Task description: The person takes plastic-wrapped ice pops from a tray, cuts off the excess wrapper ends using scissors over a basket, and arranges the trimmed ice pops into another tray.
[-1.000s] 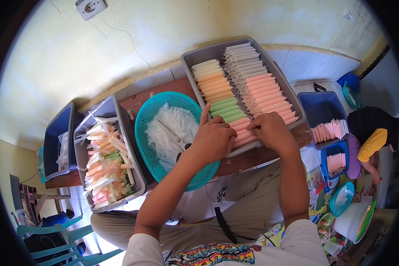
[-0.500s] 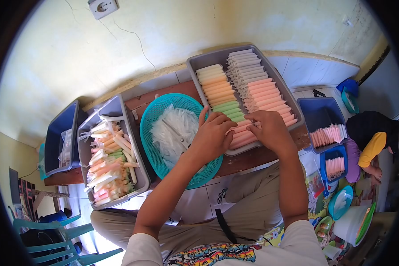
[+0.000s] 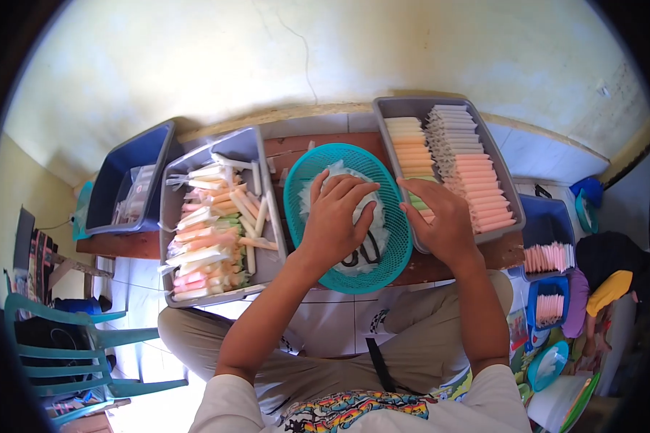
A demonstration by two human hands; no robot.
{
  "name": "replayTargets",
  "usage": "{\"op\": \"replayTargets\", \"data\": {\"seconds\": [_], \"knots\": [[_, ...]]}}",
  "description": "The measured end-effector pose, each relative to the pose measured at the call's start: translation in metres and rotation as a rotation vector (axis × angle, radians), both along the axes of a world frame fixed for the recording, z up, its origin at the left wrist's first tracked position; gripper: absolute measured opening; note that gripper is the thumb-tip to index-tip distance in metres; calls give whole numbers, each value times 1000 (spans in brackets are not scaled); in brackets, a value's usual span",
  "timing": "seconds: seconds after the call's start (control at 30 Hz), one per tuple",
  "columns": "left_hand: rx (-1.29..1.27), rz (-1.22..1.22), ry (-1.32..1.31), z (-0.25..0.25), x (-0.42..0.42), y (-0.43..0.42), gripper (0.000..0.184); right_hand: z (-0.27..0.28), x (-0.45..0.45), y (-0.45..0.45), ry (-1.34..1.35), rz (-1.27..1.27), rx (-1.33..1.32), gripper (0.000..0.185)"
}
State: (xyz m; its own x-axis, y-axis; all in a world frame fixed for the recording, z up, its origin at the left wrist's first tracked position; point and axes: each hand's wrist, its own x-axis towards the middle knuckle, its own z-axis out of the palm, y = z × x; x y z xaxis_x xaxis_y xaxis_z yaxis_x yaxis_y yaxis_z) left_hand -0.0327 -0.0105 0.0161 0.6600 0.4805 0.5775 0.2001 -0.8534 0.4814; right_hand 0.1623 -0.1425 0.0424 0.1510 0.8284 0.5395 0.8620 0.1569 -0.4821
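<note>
My left hand (image 3: 337, 216) is over a turquoise mesh basket (image 3: 401, 252), its fingers stretched forward and the thumb apart. Under it lie clear plastic scraps (image 3: 347, 270) and scissors (image 3: 370, 249), whose dark handle loops show below the palm; their blades are hidden. At the left side of a grey tray (image 3: 509, 189), my right hand (image 3: 444, 216) has its thumb and fingers apart, with nothing visible between them. Filled plastic tubes stand in rows in that tray: orange tubes (image 3: 412, 153), pink tubes (image 3: 480, 180) and whitish tubes (image 3: 455, 123). My right hand partly covers some green and pink ones.
Left of the basket, a second grey tray (image 3: 267, 249) holds a loose pile of mixed tubes (image 3: 209, 238). Beyond is a blue-grey bin (image 3: 115, 180) with plastic packs. A green plastic chair (image 3: 72, 353) stands lower left. At right are tubs of pink tubes (image 3: 549, 258) and another person (image 3: 607, 281).
My left hand has moved from the rows of tubes to above the basket. My right hand has drawn back to the tray's left side. The view has turned left.
</note>
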Motion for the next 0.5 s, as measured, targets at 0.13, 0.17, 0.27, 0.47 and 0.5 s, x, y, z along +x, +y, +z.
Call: {"op": "replayTargets", "data": {"seconds": [0.13,0.17,0.27,0.47,0.5], "knots": [[29,75,-42,5,-33,11,29,6,-30,15,7,49,6,43],[45,93,-50,7,-42,14,29,9,-37,20,2,63,8,43],[72,127,-52,20,-71,24,30,19,-59,35,38,117,17,43],[105,217,-94,34,-127,50,26,33,-112,80,75,233,62,41],[130,251,-78,36,-137,53,25,34,-122,89,82,259,77,40]]}}
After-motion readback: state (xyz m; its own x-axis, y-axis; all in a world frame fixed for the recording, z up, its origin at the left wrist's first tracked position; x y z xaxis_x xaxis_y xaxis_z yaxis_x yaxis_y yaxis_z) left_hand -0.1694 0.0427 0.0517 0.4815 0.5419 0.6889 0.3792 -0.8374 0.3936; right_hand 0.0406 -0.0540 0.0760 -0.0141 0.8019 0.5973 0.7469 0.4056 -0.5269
